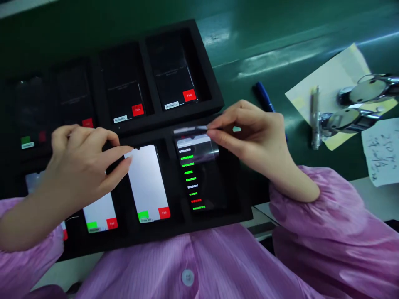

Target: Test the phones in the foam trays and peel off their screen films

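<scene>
Between thumb and fingertips, my right hand pinches the upper edge of a clear film over the phone with a coloured text list. That phone lies in the right compartment of the near black foam tray. My left hand hovers at the top of the neighbouring white-screen phone, thumb and index finger slightly apart at its upper edge. Whether a film lies between those fingertips cannot be made out. Another white-screen phone is left of it, partly behind my left hand.
A far black tray holds several dark-screen phones, some with red Fail labels. On the green table at right lie a blue pen, yellowish paper, metal tools and a handwritten note.
</scene>
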`<state>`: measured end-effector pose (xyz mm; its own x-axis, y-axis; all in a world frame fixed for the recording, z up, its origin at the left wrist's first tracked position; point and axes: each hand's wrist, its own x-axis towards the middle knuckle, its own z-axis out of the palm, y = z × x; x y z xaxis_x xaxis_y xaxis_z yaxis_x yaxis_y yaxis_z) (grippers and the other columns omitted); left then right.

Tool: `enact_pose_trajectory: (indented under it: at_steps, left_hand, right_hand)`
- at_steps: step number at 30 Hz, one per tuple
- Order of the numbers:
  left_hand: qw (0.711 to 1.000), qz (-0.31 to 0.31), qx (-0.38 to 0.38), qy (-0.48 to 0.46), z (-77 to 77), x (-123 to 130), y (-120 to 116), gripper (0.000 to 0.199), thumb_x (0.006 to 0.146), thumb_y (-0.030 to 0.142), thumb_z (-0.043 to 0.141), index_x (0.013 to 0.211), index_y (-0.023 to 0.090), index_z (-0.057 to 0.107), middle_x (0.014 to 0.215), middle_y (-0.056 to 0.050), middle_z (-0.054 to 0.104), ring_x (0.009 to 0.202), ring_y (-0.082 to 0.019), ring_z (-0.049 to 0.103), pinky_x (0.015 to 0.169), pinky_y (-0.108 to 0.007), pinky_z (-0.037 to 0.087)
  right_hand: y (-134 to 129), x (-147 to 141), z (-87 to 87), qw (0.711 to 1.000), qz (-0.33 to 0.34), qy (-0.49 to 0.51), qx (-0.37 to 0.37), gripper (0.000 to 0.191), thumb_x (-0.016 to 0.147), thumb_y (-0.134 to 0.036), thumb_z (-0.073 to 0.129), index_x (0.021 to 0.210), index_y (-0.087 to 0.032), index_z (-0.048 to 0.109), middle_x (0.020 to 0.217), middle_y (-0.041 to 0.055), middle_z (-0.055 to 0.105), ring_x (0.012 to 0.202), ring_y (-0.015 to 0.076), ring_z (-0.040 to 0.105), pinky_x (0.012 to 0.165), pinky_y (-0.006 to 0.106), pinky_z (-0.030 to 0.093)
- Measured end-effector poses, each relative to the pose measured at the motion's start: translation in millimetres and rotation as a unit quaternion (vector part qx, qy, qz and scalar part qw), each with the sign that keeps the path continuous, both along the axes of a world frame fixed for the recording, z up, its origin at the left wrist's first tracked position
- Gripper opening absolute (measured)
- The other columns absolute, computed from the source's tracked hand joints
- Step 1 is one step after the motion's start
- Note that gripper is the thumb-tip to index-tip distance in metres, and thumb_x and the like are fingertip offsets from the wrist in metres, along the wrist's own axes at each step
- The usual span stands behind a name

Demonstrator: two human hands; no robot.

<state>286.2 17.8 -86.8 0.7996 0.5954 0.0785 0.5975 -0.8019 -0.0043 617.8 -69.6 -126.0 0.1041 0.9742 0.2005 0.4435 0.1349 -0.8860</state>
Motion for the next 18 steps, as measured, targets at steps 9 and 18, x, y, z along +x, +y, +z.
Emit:
enact_pose_trajectory:
  at_steps: [9,18]
  left_hand:
    - [0.999,0.043,-0.011,0.004,-8.3,-1.7,-13.0,0.028,0.105,0.037,0.057,0.113,0.019,0.077,0.115,-0.008,0.061,0.110,-0.029,0.056,0.105,-0.063,0.048]
    - [0.999,0.046,0.024,-0.015,-12.1,-2.3,-18.7,0.030,0.103,0.038,0.057,0.115,0.019,0.077,0.113,-0.013,0.066,0.106,-0.032,0.061,0.098,-0.056,0.048]
  right_hand:
    - [-32.1,5.4,6.5,0.991,0.133,0.000,0.016,0.027,0.107,-0.046,0.062,0.101,-0.021,0.073,0.103,0.0040,0.070,0.088,0.0161,0.064,0.077,0.034,0.054]
    - [-105.4,-1.2,0.8,0.893,0.230,-0.350,0.164,0.058,0.111,-0.061,0.036,0.124,-0.019,0.074,0.122,0.0103,0.070,0.096,0.0206,0.056,0.084,0.040,0.044]
